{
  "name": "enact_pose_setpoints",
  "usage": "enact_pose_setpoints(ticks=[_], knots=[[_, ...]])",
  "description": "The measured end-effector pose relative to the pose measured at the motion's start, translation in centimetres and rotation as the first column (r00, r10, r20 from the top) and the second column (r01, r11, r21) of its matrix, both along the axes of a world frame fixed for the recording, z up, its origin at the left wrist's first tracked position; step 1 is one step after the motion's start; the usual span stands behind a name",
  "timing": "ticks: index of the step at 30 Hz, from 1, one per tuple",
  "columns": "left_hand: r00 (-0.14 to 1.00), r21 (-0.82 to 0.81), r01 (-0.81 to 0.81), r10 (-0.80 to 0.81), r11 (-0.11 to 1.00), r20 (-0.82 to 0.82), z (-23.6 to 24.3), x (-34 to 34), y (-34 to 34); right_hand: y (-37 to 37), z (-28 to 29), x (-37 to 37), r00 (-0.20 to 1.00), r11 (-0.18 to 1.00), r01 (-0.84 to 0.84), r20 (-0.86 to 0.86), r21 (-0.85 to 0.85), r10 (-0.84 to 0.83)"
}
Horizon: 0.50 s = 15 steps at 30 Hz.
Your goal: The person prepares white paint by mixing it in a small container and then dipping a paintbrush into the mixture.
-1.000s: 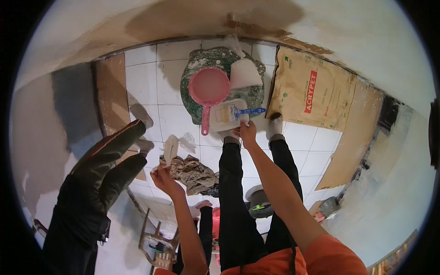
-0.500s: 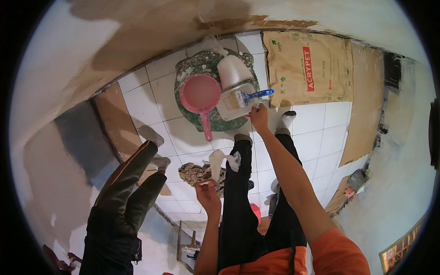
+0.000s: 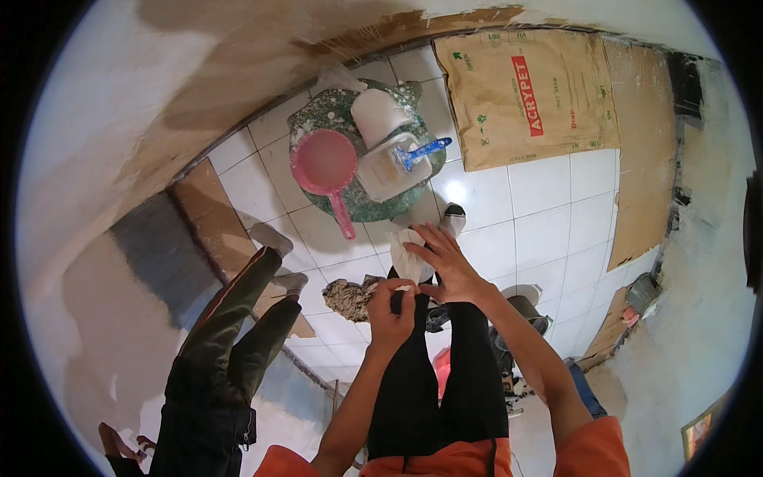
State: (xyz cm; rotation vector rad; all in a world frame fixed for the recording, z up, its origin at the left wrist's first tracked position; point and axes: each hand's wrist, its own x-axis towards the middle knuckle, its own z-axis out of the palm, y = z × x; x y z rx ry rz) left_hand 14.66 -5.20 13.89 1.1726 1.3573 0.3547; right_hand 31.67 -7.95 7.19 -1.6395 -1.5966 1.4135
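My left hand (image 3: 392, 316) is closed, pinching one end of a limp white piece (image 3: 408, 258) that looks like thin cloth or plastic; I cannot tell which. Beside it, my right hand (image 3: 451, 270) lies over the white piece's right side with its fingers spread, partly hiding it. Farther off, a blue-handled paintbrush (image 3: 430, 149) rests across a white plastic tray (image 3: 397, 193). To the tray's left is a pink long-handled dipper (image 3: 340, 211) with pale liquid in it. Behind the tray a white container (image 3: 379, 115) stands tilted. All of these sit on a splattered green mat or sack (image 3: 372, 209).
Brown paper sacking (image 3: 493, 103) covers the tiled floor at the far right. A crumpled patterned rag (image 3: 347, 300) lies left of my legs. Another person's legs (image 3: 218, 318) stand at the left. Walls curve along the far side and right, with a dark bucket (image 3: 642, 292) there.
My right hand has left the tray and come back to the white piece. My left hand has moved right and slightly up, still gripping it. The brush remains on the tray.
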Motion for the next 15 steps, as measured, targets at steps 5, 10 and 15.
enact_pose_setpoints(ticks=[5,10,15], knots=[[0.971,0.232,0.21,-0.23,0.95,0.066,3.1,3.2,1.9,0.0,1.1,0.5,0.99,0.978,0.12,-0.091,0.172,-0.105],[0.974,0.204,0.07,-0.11,0.976,0.197,2.8,5.6,5.1,-2.4,2.8,0.0,0.876,0.932,0.314,-0.324,-0.181,-0.358],[0.906,0.096,0.065,-0.099,0.993,0.412,0.7,6.4,9.2,-3.9,4.0,-0.8,0.633,0.77,0.184,-0.525,-0.611,-0.568]])
